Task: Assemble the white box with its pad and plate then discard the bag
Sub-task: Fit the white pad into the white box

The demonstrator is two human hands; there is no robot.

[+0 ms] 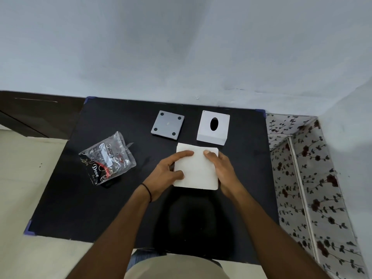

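Observation:
A thick white square pad (198, 170) lies on the black table (80, 198) in front of me. My left hand (168, 174) grips its left edge, thumb on top near the front. My right hand (219, 170) holds its right edge, fingers over the far corner. Behind the pad stands the white box (219, 129) with a black oval hole in its upper face. To the left of the box lies the grey square plate (168, 125) with dark round feet at its corners. A crumpled clear plastic bag (108, 160) with black printing lies at the table's left.
A pale wall rises right behind the table. A floral-patterned white surface (314, 178) borders the table on the right. Dark wooden furniture (36, 115) sits at the back left, and light floor (24, 188) lies to the left.

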